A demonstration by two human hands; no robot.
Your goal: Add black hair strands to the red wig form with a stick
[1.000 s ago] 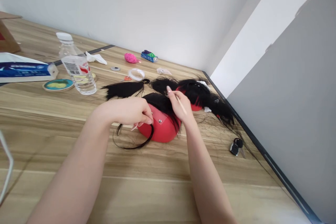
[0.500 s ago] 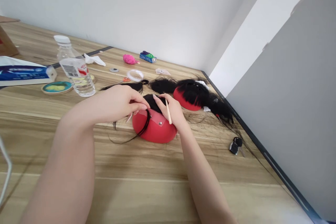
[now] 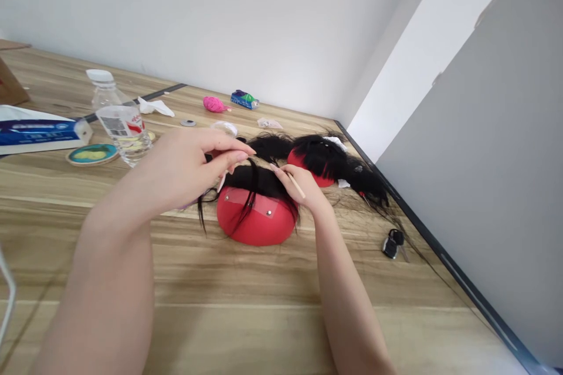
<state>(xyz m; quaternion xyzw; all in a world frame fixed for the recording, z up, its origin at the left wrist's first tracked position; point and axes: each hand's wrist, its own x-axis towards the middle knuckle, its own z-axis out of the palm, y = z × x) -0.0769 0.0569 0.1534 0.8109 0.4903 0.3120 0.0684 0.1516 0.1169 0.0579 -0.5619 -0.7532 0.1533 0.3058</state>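
Pinching black strand (image 3: pixel 253 179) above red dome (image 3: pixel 257 231) with left hand's (image 3: pixel 185 167) fingers (image 3: pixel 238 156) | holding pale stick (image 3: pixel 296 185) in right hand (image 3: pixel 308 179), upper right of dome | right fingers' spread: cannot tell

The wood-grain table (image 3: pixel 237 328) carries a plastic bottle (image 3: pixel 121 123), red domes (image 3: pixel 255 225), black hair (image 3: pixel 373 186) and keys (image 3: pixel 390 246).

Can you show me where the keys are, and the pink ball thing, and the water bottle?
Keys (image 3: pixel 390 246): head view, on the black key fob.
Pink ball (image 3: pixel 213 104): head view, on its round body.
Water bottle (image 3: pixel 116 123): head view, on the label.
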